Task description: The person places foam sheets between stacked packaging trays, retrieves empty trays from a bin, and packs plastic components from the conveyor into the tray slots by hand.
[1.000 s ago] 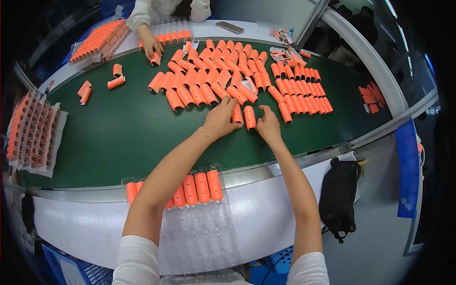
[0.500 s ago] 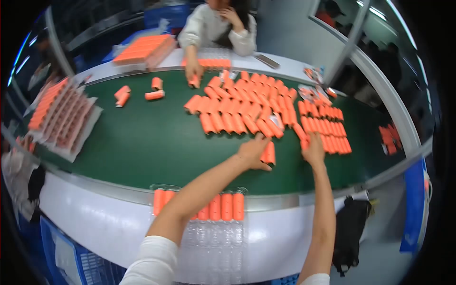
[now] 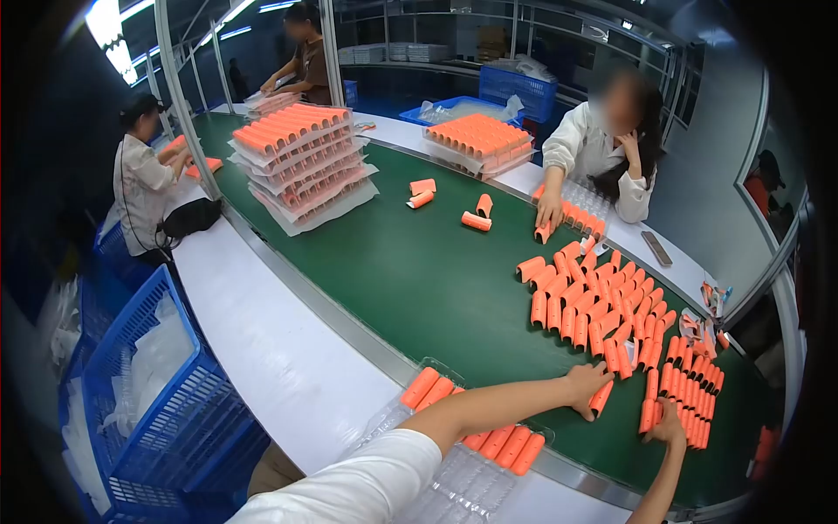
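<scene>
My left hand (image 3: 587, 390) reaches over the green belt. Its thumb and fingers close around the sides of an orange half-round plastic shell (image 3: 601, 400); part of the grip is hidden. Further right, my right hand (image 3: 667, 425) has its fingers on another orange shell (image 3: 647, 416) at the near left corner of a block of rows (image 3: 694, 393). Beyond my hands spreads a loose heap of the same shells (image 3: 576, 301). Below my left forearm a clear plastic tray (image 3: 467, 482) holds a row of shells, partly covered by the arm.
Stacked trays of shells (image 3: 297, 166) stand on the belt (image 3: 419, 288) at the left. Across it, a co-worker's hand (image 3: 550, 210) touches a shell beside another tray (image 3: 587, 218). Blue crates (image 3: 175, 384) stand at lower left; a phone (image 3: 656, 248) lies on the far ledge.
The view has swung left, bringing the crates and more people into sight. Both hands stay at nearly the same shells. The co-worker's hand remains on a shell.
</scene>
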### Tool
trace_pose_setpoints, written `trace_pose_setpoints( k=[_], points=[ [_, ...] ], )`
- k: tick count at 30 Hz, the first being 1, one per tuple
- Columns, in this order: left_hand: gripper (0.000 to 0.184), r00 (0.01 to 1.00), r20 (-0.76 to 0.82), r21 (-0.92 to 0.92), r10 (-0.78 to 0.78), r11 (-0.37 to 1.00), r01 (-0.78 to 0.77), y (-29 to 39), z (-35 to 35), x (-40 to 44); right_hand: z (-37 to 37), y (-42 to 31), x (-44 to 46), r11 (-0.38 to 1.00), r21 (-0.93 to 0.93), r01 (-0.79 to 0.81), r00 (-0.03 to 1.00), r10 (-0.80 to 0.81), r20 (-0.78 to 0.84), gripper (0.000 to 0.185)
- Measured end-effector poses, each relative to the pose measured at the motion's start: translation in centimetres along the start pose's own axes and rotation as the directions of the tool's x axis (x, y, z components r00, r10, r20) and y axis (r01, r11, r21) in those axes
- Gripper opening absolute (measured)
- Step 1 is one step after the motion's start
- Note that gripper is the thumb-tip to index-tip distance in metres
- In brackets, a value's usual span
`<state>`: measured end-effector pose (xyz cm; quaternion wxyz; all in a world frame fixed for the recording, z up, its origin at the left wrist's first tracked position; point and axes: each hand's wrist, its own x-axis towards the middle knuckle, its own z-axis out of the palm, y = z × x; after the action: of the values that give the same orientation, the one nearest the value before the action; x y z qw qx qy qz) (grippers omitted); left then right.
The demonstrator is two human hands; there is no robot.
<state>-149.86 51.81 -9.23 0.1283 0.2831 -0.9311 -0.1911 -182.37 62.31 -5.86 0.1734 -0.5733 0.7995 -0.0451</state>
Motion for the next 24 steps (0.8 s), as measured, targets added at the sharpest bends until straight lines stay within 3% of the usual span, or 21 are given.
trace_pose_setpoints(
  k=[4, 6, 9, 13, 17, 21, 24],
  points=[
    [0.116, 0.999, 0.025, 0.000, -0.023, 1.000, 0.023, 0.1, -0.6, -0.1, 1.4, 1.9, 0.3, 0.993, -0.033, 0.113, 0.987, -0.116, -0.111, 0.119],
    [0.113, 1.000, 0.026, -0.009, -0.009, 1.000, 0.009, 0.1, -0.2, 0.1, 2.3, 3.3, 1.4, 0.973, 0.198, 0.117, 0.992, -0.104, -0.075, 0.117],
    [0.116, 0.999, 0.044, -0.007, -0.027, 1.000, 0.027, 0.1, -0.4, 0.3, 3.0, 1.1, 1.1, 0.965, 0.245, 0.096, 0.994, -0.081, -0.071, 0.115],
    [0.119, 0.996, 0.079, -0.011, -0.039, 0.999, 0.040, 0.2, -0.5, 0.3, 2.9, -2.3, -0.9, 0.947, 0.245, 0.208, 0.975, -0.179, -0.133, 0.116],
    [0.119, 0.995, 0.085, -0.013, -0.045, 0.999, 0.046, 0.4, -0.7, 0.2, 2.9, -2.2, -0.6, 0.960, 0.194, 0.203, 0.979, -0.195, -0.061, 0.114],
    [0.118, 0.993, 0.112, -0.001, -0.048, 0.999, 0.049, 0.5, -1.3, 0.1, 3.4, -3.8, -1.2, 0.958, 0.256, 0.128, 0.990, -0.110, -0.083, 0.113],
    [0.116, 0.992, 0.112, 0.000, -0.064, 0.998, 0.064, 0.5, -1.2, -0.1, 3.7, -5.3, -1.7, 0.955, 0.207, 0.213, 0.967, -0.175, -0.188, 0.118]
  ],
)
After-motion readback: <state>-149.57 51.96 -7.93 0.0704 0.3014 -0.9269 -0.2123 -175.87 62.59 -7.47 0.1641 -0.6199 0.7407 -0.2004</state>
